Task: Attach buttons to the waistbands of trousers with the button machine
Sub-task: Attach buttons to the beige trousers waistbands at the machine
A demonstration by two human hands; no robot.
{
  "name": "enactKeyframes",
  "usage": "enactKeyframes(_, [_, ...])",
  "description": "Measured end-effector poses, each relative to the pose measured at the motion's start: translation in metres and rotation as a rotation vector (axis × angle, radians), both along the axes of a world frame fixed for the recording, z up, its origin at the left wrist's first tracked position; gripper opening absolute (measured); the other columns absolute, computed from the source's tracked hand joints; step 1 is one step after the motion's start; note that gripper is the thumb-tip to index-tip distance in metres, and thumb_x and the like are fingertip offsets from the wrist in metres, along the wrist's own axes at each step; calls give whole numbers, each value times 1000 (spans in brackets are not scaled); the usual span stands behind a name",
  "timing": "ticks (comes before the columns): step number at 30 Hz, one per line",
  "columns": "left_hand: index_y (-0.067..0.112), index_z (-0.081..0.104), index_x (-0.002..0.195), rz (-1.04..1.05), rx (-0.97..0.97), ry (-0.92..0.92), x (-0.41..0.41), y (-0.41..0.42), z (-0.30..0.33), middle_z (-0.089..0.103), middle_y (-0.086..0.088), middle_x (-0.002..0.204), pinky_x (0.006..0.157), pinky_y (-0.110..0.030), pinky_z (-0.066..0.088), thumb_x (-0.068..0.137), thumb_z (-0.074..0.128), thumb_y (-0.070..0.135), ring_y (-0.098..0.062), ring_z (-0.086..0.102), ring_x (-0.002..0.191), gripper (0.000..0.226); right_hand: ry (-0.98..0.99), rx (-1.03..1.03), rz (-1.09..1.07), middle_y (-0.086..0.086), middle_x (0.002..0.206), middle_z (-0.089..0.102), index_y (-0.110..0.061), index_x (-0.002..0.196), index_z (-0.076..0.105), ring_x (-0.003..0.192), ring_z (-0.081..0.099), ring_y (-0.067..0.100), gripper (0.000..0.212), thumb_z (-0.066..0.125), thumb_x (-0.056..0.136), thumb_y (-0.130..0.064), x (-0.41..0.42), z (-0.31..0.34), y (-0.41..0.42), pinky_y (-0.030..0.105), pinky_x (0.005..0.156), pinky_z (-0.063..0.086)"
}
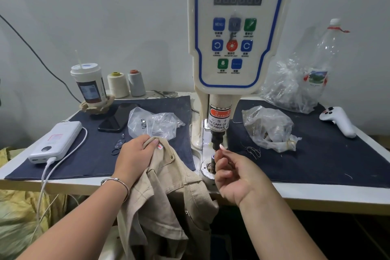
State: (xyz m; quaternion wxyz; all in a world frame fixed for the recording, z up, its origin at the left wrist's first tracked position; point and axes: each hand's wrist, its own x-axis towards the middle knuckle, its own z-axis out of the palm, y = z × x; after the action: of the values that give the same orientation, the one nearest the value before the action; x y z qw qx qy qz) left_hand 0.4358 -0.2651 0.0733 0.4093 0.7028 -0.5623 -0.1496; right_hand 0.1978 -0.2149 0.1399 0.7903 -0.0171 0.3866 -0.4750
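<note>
Left hand [135, 154] grips the beige twill trousers [168, 192]; right hand [232, 175] fingertips pinched beneath the button machine [234, 27].

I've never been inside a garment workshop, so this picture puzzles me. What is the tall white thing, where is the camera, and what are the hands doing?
The camera sits on the person's head, looking down at their own hands. The tall white thing is a button machine; its press head hangs above a small round die. The left hand grips the beige trousers at the waistband. The right hand reaches its fingertips up to the press head; what it pinches, if anything, is too small to tell. On the dark cloth lie plastic bags, a phone and a power bank.
</note>
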Motion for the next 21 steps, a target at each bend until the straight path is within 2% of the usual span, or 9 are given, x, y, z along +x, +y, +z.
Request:
enactKeyframes(6, [18,57,66,0,-12,-10,0,0,-1,62,1,66,61,-33,41,96,56,35,-18,57,70,35,-92,26,-44,8,54,65,-1,79,59,30,51,7,10,60,88,-5,0,5,9,10,27,27])
enactKeyframes(12, [19,58,66,-7,-11,8,0,-1,0,62,2,66,64,-35,44,95,57,36,-18,58,71,34,-139,5,-73,4,51,60,-2,82,59,28,44,5,5,60,84,-6,1,6,14,10,27,24])
enactKeyframes(15, [20,56,63,-9,-14,30,0,0,0,60,4,63,60,-33,41,95,57,35,-17,56,68,35,-131,-57,-94,2,51,57,-1,88,61,29,41,4,19,64,70,-6,4,5,19,11,27,25])
enactKeyframes(17, [21,53,60,-11,-17,50,1,0,0,56,7,59,58,-32,37,94,59,34,-15,53,65,37,-65,-90,-131,4,54,60,-1,88,63,31,42,5,17,65,72,-8,6,4,25,13,28,26])
enactKeyframes(21, [19,45,52,-28,2,128,3,2,1,46,9,48,56,-32,35,89,63,27,-14,42,56,41,224,-158,-139,4,51,58,-1,89,66,30,39,7,7,63,84,-4,27,-7,43,13,29,24])
